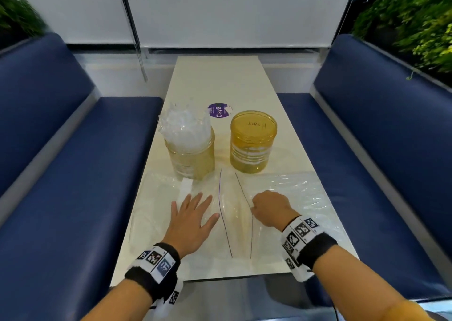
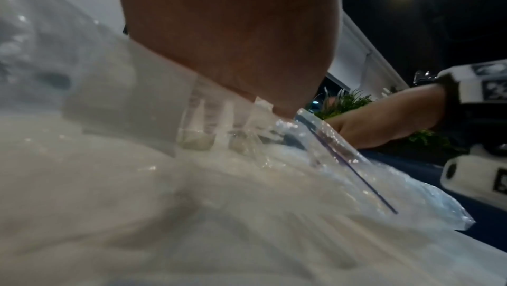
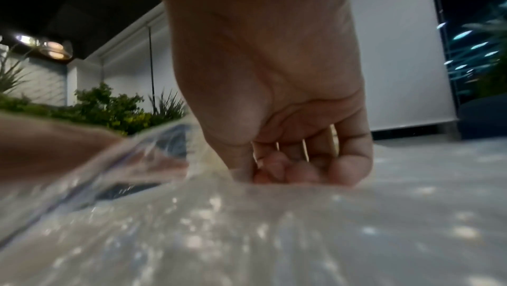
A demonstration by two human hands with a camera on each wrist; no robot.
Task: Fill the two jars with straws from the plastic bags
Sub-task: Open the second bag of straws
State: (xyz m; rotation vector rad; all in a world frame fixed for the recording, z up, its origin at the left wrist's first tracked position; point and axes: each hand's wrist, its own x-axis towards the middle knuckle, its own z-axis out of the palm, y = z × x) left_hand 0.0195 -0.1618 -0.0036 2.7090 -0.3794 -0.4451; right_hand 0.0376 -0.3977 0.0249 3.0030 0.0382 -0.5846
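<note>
Two amber jars stand mid-table in the head view. The left jar [image 1: 193,159] is packed with clear-wrapped straws [image 1: 183,125]; the right jar [image 1: 253,142] looks empty. Two clear zip bags lie at the near end. My left hand [image 1: 193,215] rests flat, fingers spread, on the left bag [image 1: 156,198], whose plastic fills the left wrist view [image 2: 137,204]. My right hand [image 1: 269,207] is curled into a fist at the purple-lined mouth of the right bag [image 1: 300,193]. Its fingers [image 3: 301,171] press into the plastic [image 3: 247,236] and hold a flap [image 2: 356,171] raised.
The long cream table [image 1: 220,76] carries a round purple sticker [image 1: 219,110] behind the jars. Blue padded benches flank it on the left [image 1: 73,174] and right [image 1: 391,149]. Plants stand behind both benches. A white blind hangs at the far end.
</note>
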